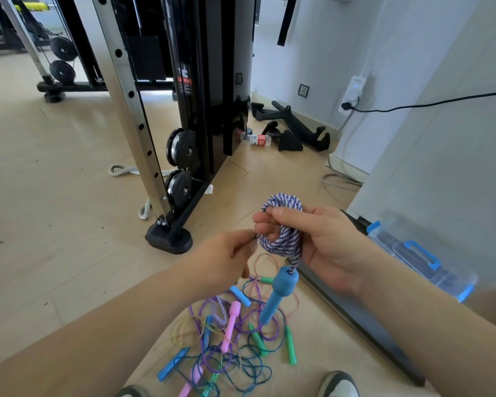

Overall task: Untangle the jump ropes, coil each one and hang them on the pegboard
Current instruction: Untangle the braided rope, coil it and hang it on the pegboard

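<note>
your right hand (pixel 321 242) grips the striped rope coil (pixel 281 239) above the pile (pixel 235 339) on the floor (pixel 69 224) | left hand (pixel 226 253) pinches its end | loosen up and the coil probably unravels, blue handle (pixel 278 293) could snag that pile

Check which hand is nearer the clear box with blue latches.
Right. The right hand, gripping the rope coil, is just left of the box; the left hand is farther left.
</note>
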Demonstrator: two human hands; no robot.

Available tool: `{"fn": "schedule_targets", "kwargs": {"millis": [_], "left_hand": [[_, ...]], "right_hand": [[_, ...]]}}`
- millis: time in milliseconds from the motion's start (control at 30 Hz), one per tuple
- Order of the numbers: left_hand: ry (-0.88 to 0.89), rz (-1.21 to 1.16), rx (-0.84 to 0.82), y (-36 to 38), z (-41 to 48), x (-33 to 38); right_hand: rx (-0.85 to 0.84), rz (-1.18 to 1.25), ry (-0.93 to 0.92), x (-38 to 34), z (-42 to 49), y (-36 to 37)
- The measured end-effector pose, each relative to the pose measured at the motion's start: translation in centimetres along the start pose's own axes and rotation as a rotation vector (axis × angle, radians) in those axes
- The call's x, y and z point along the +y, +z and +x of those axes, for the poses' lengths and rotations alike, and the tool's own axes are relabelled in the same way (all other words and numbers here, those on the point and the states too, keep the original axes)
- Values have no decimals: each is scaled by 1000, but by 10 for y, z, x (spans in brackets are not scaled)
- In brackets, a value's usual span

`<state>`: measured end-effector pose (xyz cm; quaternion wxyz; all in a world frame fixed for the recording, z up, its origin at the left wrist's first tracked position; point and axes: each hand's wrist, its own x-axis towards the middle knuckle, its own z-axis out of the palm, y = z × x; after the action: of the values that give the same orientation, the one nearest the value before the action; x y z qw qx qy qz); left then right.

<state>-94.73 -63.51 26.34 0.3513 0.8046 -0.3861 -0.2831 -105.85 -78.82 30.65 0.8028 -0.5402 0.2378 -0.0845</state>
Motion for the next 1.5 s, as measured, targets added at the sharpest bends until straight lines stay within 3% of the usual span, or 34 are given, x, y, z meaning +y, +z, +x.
{"fn": "schedule_targets", "kwargs": {"millis": [200,300,400,500,667,833,967,1100,1300,1400,1500], "left_hand": [[67,229,-170,20,-16,29],[160,227,-195,20,-23,43],[222,71,-45,6,-21,46],[239,-122,95,-19,-20,39],[236,-209,288,-42,-18,28],[186,-270,299,-52,-9,6],[187,-104,429,-41,-3,4],[263,-46,606,-53,-1,14],[239,-106,568,-50,-2,15],[181,-112,399,-49,-3,7],[245,36,177,-46,-6,1]], "right_hand": [[86,-78,-42,13,2,2],[218,-501,-178,15,6,0],[210,-774,-240,15,8,-1],[90,-684,-207,5,3,-1],[-187,-561,-86,0,-4,5],[-265,-433,9,3,-8,9],[-304,-247,135,5,-12,21],[-147,-693,93,17,-5,21],[-126,-602,102,23,1,17],[-50,-442,85,21,3,12],[-25,-412,74,21,5,6]]}}
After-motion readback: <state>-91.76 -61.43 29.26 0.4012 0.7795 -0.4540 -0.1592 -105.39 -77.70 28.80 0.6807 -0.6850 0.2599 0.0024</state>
